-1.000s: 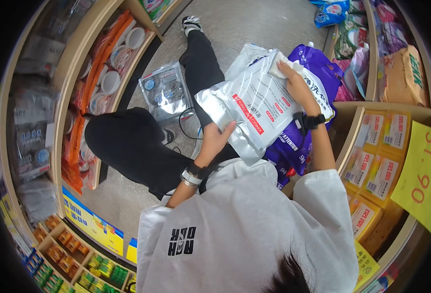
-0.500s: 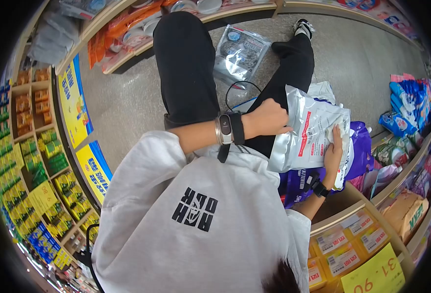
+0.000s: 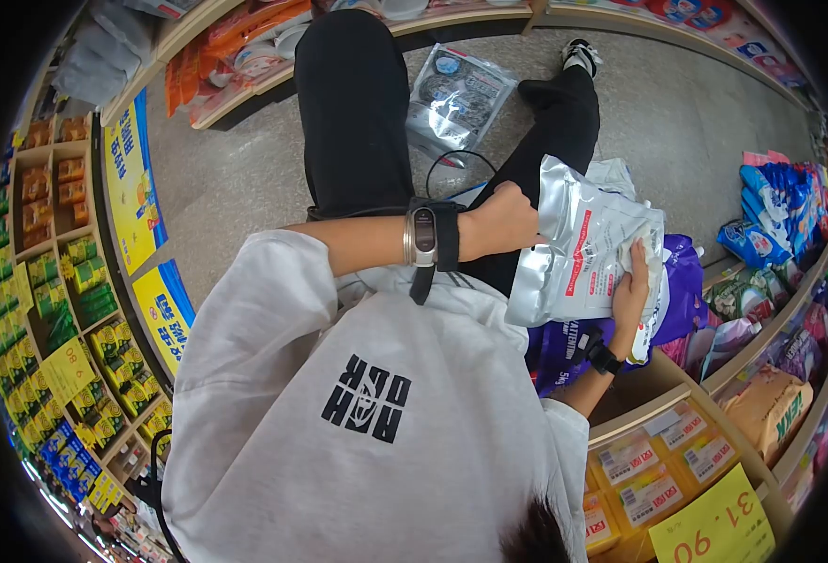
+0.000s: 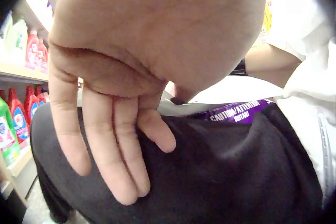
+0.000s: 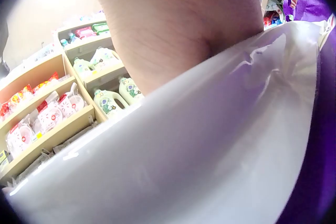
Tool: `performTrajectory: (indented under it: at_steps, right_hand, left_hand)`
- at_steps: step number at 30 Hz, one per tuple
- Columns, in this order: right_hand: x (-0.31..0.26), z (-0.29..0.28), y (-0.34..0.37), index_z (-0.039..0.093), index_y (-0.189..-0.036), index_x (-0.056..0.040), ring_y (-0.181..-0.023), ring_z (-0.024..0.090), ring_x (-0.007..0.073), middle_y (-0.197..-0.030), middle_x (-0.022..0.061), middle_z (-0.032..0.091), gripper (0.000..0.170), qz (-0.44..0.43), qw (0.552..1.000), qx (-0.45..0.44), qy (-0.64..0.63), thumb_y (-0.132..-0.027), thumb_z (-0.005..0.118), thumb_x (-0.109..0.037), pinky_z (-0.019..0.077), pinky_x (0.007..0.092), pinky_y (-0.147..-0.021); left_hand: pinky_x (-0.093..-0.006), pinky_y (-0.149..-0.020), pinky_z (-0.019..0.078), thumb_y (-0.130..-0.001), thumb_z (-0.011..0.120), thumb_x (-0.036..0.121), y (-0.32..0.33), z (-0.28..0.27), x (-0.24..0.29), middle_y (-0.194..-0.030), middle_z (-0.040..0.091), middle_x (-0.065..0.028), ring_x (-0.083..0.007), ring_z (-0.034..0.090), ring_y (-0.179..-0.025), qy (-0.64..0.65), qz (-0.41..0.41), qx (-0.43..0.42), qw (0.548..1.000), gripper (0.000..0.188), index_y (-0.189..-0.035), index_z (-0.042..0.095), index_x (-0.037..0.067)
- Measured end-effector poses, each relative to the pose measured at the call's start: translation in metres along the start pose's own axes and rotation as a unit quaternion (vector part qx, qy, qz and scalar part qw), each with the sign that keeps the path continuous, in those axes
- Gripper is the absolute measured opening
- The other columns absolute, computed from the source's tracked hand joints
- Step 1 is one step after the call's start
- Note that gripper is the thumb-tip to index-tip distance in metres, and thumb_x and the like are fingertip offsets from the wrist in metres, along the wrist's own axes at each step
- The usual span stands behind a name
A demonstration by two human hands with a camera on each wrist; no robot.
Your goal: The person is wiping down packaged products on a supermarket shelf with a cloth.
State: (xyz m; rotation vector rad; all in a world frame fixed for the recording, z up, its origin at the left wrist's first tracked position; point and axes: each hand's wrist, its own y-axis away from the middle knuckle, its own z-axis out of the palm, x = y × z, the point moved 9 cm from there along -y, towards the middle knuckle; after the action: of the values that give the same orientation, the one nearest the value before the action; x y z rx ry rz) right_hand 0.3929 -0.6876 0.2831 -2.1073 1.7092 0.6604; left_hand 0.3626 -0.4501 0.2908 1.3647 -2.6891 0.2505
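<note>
A silver-white pouch with red labels (image 3: 574, 253) lies across the lap, over a purple bag (image 3: 682, 281). At its left edge is the left hand (image 3: 500, 223), thumb tip touching or very near it. The left wrist view has the left hand (image 4: 115, 98) with fingers hanging fairly straight before the black trousers. On the pouch's right side, the right hand (image 3: 632, 291) rests with straight fingers against a crumpled white cloth (image 3: 651, 246). The right wrist view shows the pouch (image 5: 173, 145) hiding the fingers of the right hand (image 5: 168, 29).
A clear-and-silver package (image 3: 456, 98) lies on the floor between the legs, near a black cable (image 3: 433, 174). Shelves with small packets (image 3: 95, 272) stand at the left. Yellow boxes (image 3: 644, 479) and blue bags (image 3: 761, 216) are at the right.
The head view has turned, shifting the scene. The left thumb, earlier lying over the pouch, is now at its edge. The right hand stays at the cloth, slightly lower on the pouch.
</note>
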Motion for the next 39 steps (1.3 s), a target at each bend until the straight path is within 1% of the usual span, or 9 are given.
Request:
performTrajectory:
  at_steps: [7,25,28,31,34,35,36,38,39]
  right_hand:
    - [0.001,0.0,-0.001,0.046,-0.137,-0.0038,-0.138,0.033,0.0317,-0.145,0.0154,0.043,0.059,0.004,1.0,0.003,0.005,-0.081,0.036,0.011,0.0188,0.0441,-0.116]
    - [-0.006,-0.001,0.0,0.048,-0.135,-0.0009,-0.138,0.034,0.0317,-0.143,0.0152,0.045,0.055,0.009,0.999,0.017,0.025,-0.081,0.036,0.008,0.0194,0.0453,-0.115]
    - [-0.007,-0.002,0.0,0.048,-0.135,-0.0008,-0.138,0.034,0.0319,-0.143,0.0159,0.045,0.056,0.011,1.0,0.019,0.021,-0.081,0.036,0.008,0.0191,0.045,-0.115]
    - [-0.011,-0.003,0.004,0.05,-0.134,-0.0022,-0.136,0.037,0.0322,-0.141,0.0168,0.047,0.056,0.014,1.0,0.021,-0.002,-0.08,0.036,0.011,0.0224,0.0429,-0.114]
    - [-0.042,-0.009,0.013,0.052,-0.132,-0.0038,-0.133,0.041,0.0325,-0.139,0.0174,0.048,0.057,0.046,0.996,0.012,-0.078,-0.08,0.037,0.013,0.027,0.0402,-0.113]
    - [-0.058,-0.012,0.016,0.053,-0.131,-0.0045,-0.132,0.043,0.0324,-0.139,0.0174,0.049,0.057,0.017,0.997,0.023,-0.069,-0.079,0.038,0.013,0.0285,0.0393,-0.112]
    - [-0.074,-0.013,0.02,0.054,-0.13,-0.0051,-0.131,0.044,0.0322,-0.138,0.0173,0.05,0.057,-0.011,0.998,0.035,-0.057,-0.079,0.039,0.014,0.03,0.0384,-0.111]
    - [-0.098,-0.008,0.031,0.055,-0.13,-0.0061,-0.132,0.043,0.031,-0.138,0.0146,0.051,0.058,-0.014,0.997,0.053,-0.059,-0.077,0.039,0.014,0.0284,0.0393,-0.112]
    - [-0.104,-0.002,0.035,0.057,-0.128,-0.0065,-0.132,0.043,0.0304,-0.137,0.0133,0.051,0.059,-0.031,0.996,0.049,-0.065,-0.075,0.04,0.013,0.0283,0.0401,-0.112]
  left_hand:
    - [-0.0336,-0.048,0.0349,-0.087,0.055,0.052,0.0,0.001,-0.002,-0.045,0.053,-0.0035,-0.0212,0.054,-0.043,0.038,-0.002,-0.012,0.999,0.054,-0.05,0.062,0.012]
    - [-0.0339,-0.049,0.0371,-0.086,0.056,0.051,0.002,-0.003,-0.002,-0.047,0.054,-0.0061,-0.0237,0.055,-0.043,0.07,0.008,0.001,0.998,0.055,-0.051,0.062,0.01]
    - [-0.036,-0.049,0.0403,-0.087,0.057,0.05,0.002,-0.003,-0.003,-0.049,0.056,-0.0086,-0.0257,0.058,-0.046,0.086,0.001,-0.013,0.996,0.054,-0.052,0.063,0.008]
    - [-0.0393,-0.053,0.0458,-0.089,0.054,0.05,0.006,-0.003,-0.009,-0.053,0.06,-0.0122,-0.029,0.061,-0.05,0.122,-0.046,-0.02,0.991,0.056,-0.055,0.065,0.007]
    - [-0.0407,-0.057,0.0497,-0.092,0.05,0.05,0.014,0.001,-0.016,-0.058,0.063,-0.0162,-0.0326,0.063,-0.053,0.209,-0.122,-0.084,0.967,0.059,-0.06,0.067,0.004]
    - [-0.0384,-0.057,0.0505,-0.095,0.043,0.053,0.017,0.007,-0.015,-0.06,0.065,-0.0145,-0.0301,0.062,-0.051,0.239,-0.132,-0.123,0.954,0.064,-0.063,0.067,0.002]
    - [-0.0364,-0.056,0.0497,-0.095,0.044,0.052,0.022,0.015,-0.014,-0.06,0.065,-0.0132,-0.0267,0.061,-0.05,0.334,-0.162,-0.169,0.913,0.064,-0.063,0.067,0.002]
    - [-0.0322,-0.053,0.0481,-0.096,0.045,0.052,0.033,0.027,-0.001,-0.06,0.066,-0.0106,-0.02,0.059,-0.048,0.503,-0.211,-0.27,0.794,0.063,-0.065,0.066,0.001]
    - [-0.0302,-0.051,0.046,-0.096,0.047,0.05,0.034,0.032,0.007,-0.06,0.065,-0.0089,-0.0162,0.057,-0.047,0.534,-0.197,-0.277,0.775,0.061,-0.065,0.066,0.001]
